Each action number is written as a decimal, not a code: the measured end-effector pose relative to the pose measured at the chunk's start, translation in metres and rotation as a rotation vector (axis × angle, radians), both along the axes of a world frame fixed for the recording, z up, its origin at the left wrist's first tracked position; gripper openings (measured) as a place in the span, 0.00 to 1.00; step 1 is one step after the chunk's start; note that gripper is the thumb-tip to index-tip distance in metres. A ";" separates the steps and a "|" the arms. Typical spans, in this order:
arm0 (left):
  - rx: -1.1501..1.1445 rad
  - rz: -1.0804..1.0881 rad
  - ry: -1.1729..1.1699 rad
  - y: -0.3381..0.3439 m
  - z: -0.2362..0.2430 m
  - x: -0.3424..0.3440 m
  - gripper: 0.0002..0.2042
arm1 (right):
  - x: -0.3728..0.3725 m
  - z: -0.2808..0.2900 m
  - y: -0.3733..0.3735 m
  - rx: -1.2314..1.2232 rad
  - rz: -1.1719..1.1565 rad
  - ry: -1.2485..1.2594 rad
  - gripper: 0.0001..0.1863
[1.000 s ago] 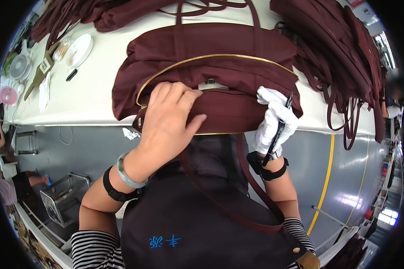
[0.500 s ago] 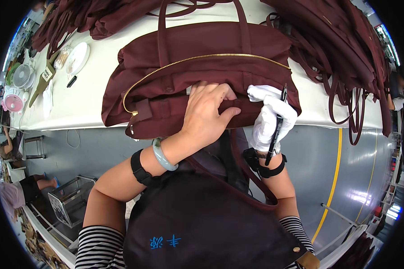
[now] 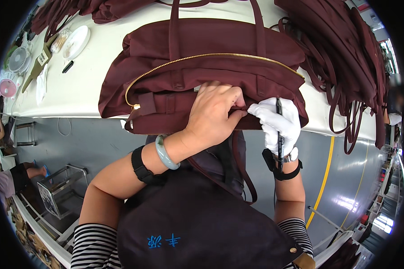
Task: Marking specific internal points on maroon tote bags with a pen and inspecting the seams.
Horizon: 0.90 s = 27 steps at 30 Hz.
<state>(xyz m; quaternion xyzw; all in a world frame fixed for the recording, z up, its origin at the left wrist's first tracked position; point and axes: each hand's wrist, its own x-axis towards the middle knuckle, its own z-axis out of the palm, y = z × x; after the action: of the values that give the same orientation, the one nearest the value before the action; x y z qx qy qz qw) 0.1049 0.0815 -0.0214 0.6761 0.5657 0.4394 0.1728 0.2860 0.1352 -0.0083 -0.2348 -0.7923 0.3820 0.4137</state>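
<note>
A maroon fabric bag [image 3: 211, 38] lies on the table's near edge, its gold zipper [image 3: 202, 57] undone and the mouth facing me. My bare left hand [image 3: 214, 110] reaches into the opening, thumb and fingers pinching the bag's inner edge. Beside it, my white-gloved right hand [image 3: 278, 123] has thumb and forefinger closed on the same fabric, close to the left thumb. A black pen [image 3: 280, 134] is tucked in the right hand, pointing along the wrist. What lies deeper inside the bag is hidden by the left hand.
More maroon bags [image 3: 332, 40] with dangling straps are heaped at the right, others [image 3: 107, 9] at the far left. On the white table [image 3: 83, 92] sit a white plate [image 3: 76, 42], a black marker cap [image 3: 68, 67] and small fans [image 3: 19, 59]. A metal-framed stool [image 3: 60, 190] stands lower left.
My right hand has come down and inward, its fingertips now meeting the fabric by my left thumb. The pen has swung more upright. The bag appears slightly farther right in view.
</note>
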 end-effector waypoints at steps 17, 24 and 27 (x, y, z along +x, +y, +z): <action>-0.026 0.012 0.001 0.001 0.000 0.001 0.08 | -0.006 0.002 0.020 0.551 0.189 -0.157 0.15; -0.019 -0.005 -0.043 0.001 -0.001 0.001 0.10 | 0.004 0.000 0.009 -0.016 0.154 0.034 0.08; -0.010 0.003 -0.033 0.001 -0.002 0.001 0.10 | -0.003 -0.002 0.022 0.552 0.185 -0.096 0.08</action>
<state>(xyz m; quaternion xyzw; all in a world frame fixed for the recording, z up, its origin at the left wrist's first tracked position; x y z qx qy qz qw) 0.1061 0.0830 -0.0229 0.6669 0.5659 0.4481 0.1848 0.2826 0.1571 -0.0106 -0.0577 -0.9031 0.1765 0.3873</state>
